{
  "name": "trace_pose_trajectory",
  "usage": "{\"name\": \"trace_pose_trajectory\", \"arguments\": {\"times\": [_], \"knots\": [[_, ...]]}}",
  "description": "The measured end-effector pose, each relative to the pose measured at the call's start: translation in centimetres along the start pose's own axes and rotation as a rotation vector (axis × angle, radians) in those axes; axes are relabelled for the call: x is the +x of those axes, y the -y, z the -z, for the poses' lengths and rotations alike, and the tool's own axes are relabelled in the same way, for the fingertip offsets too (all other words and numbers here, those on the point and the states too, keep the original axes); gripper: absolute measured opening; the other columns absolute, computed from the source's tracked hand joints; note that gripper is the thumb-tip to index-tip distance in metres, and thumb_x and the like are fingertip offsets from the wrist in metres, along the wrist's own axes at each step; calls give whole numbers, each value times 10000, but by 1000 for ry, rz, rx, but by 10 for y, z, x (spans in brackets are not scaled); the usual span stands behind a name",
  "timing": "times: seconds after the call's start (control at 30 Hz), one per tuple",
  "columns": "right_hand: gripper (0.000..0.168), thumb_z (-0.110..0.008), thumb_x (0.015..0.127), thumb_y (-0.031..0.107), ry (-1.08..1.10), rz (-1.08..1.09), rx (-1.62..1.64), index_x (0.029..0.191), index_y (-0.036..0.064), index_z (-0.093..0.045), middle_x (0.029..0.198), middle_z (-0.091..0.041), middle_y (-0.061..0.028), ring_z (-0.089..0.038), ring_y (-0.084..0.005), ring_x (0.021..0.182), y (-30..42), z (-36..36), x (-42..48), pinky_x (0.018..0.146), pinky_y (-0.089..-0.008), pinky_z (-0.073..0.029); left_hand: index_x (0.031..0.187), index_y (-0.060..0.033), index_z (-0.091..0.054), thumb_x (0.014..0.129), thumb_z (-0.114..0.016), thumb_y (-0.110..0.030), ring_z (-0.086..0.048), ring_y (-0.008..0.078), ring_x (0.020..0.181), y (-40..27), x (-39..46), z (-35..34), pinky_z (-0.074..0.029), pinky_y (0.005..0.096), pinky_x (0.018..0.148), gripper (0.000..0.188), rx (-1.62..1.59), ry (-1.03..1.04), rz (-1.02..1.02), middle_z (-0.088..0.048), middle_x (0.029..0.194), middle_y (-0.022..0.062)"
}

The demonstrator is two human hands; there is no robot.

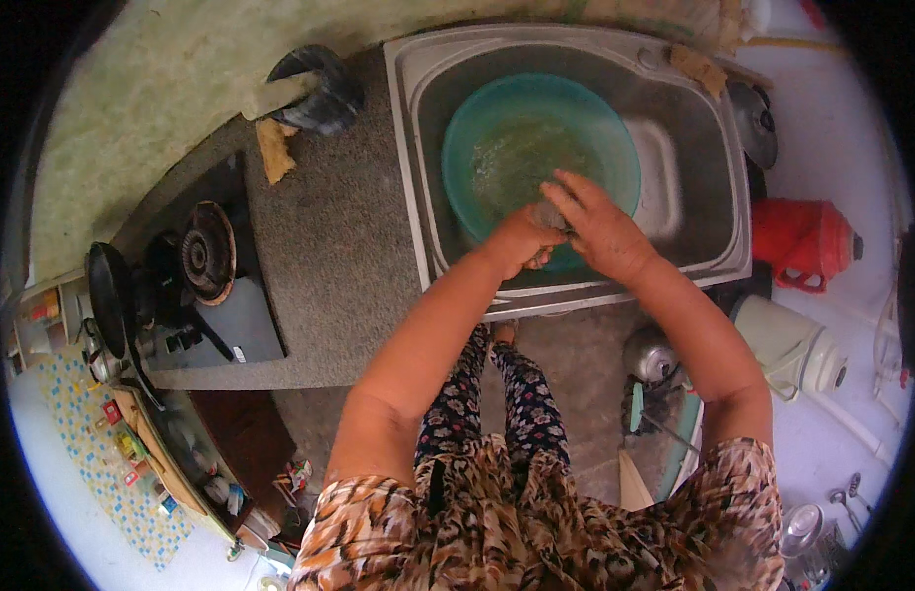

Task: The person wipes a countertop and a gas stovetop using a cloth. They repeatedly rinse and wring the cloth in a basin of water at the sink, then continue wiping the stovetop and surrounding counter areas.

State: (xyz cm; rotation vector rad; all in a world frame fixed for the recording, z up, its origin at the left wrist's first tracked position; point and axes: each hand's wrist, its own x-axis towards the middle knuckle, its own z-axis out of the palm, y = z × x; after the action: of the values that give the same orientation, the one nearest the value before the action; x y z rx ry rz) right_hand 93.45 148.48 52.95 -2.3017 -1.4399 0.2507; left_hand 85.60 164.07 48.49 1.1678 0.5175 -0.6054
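Both hands are over the near edge of a green plastic basin [476, 111], which stands in a stainless steel sink [694, 255] and holds cloudy water. My left hand [524, 240] is closed around a small greyish object [550, 216], too blurred to name. Against the top of that object lies my right hand [594, 221], its fingers partly spread and bent over it. The lower part of the object is hidden by the hands.
Left of the sink, a speckled countertop [339, 244] bears a dark stone mortar [328, 89], a yellowish cloth [275, 151] and a black stove [251, 310]. A frying pan [110, 295] hangs over the far left. To the right stand a red thermos [801, 240] and a pale jug [775, 343]; a metal kettle [652, 356] is lower.
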Motion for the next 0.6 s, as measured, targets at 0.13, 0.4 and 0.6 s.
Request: {"name": "trace_pose_trajectory", "arguments": {"times": [0.13, 0.4, 0.6], "knots": [[363, -639, 766, 128, 164, 61, -62, 1101, 42, -530, 1247, -559, -158, -570, -375, 1104, -10, -9, -3, 838, -415, -518, 830, -106, -557, 777, -698, -139, -421, 97, 463, 3, -3, 2, -245, 258, 392, 154, -295, 288, 181, -467, 612, -16], [208, -621, 762, 148, 340, -234, 28, 926, 22, -643, 925, -678, -213, -653, -400, 876, 9, -17, 11, 787, -459, -526, 925, -54, -611, 760, -692, -194, -674, 311, 723, 26, 12, 10, -510, 417, 593, 230, 809, -153, -455, -668, 829, 194], [196, -632, 767, 144, 310, -488, 449, 884, -8, -669, 880, -679, -229, -663, -380, 834, -1, -35, -3, 758, -433, -528, 974, -100, -606, 745, -691, -218, -672, 373, 735, 9, 5, 0, -526, 478, 610, 272, 1228, -291, -544, -672, 816, 195]]}}
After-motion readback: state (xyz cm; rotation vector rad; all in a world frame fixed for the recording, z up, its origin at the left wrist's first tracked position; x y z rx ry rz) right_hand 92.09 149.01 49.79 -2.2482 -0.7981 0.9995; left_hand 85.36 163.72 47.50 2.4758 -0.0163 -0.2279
